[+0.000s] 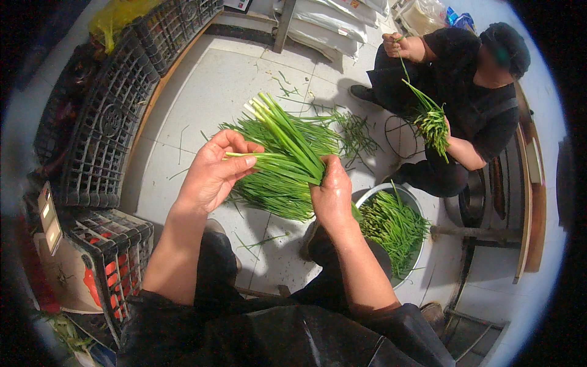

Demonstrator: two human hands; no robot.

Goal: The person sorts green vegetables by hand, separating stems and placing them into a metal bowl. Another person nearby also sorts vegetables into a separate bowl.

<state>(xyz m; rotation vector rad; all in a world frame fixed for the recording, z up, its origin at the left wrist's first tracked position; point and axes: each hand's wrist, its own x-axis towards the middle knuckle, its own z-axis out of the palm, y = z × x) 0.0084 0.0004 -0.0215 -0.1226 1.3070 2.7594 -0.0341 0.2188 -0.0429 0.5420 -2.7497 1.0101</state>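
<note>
My right hand is wrapped round a bunch of garlic chives, its pale stem ends pointing up and to the left. My left hand pinches the pale end of a single chive stalk between thumb and forefinger, just left of the bunch. Below both hands, a large heap of garlic chives lies on the tiled floor. By my right forearm stands a round metal basin filled with more chives, their cut ends showing.
Across to the right, a seated person in dark clothes holds another chive bunch. Black plastic crates line the left side; one nearer crate contains red things. White sacks are stacked at the back. Loose scraps litter the floor.
</note>
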